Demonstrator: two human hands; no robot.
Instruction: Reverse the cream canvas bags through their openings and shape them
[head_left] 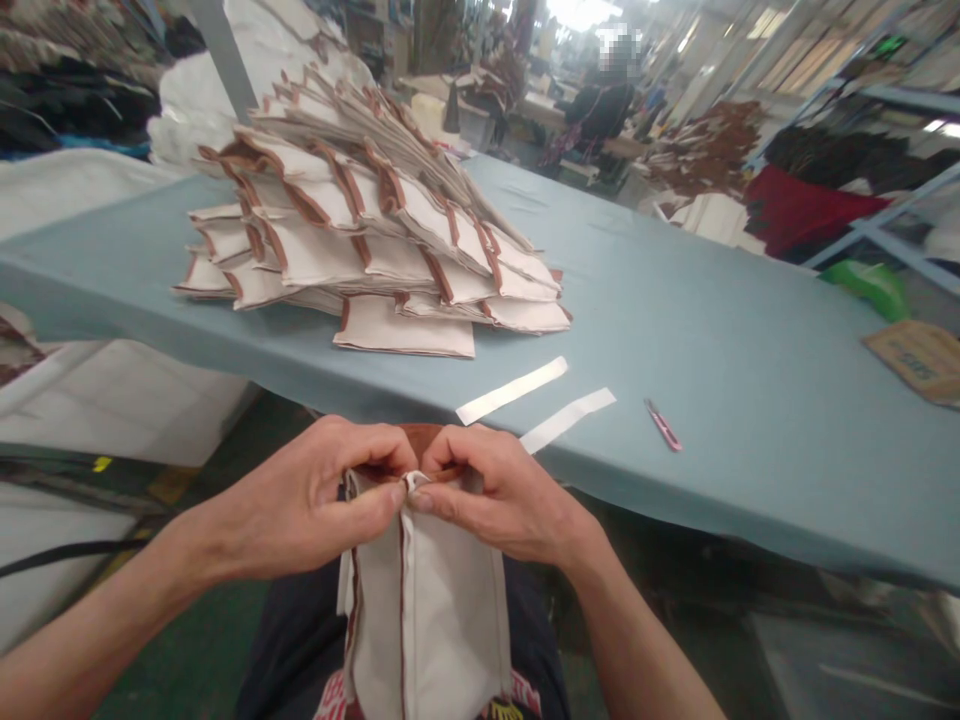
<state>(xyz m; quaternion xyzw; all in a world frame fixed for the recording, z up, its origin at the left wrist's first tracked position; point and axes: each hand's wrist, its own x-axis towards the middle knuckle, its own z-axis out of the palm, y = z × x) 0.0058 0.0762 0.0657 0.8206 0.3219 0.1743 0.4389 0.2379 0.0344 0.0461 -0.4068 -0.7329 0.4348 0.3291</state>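
A cream fabric pouch (450, 600) with brown-edged seams hangs in front of my lap, its brown-lined opening at the top. My left hand (337, 490) pinches the rim just left of the middle seam, thumb outside and fingers curled over the edge. Close beside it, my right hand (487, 490) pinches the same rim on the other side of the seam. The two thumbs nearly meet at a small fold of white material. Inside the pouch, only a bit of brown lining shows; the rest is hidden.
A large pile of similar cream and brown pouches (390, 230) covers part of the blue-green table (720, 370). Near its front edge lie two white strips (517, 388) and pink thread snips (663, 425). A brown printed piece (915, 360) is at the right; a person (604, 100) sits farther back.
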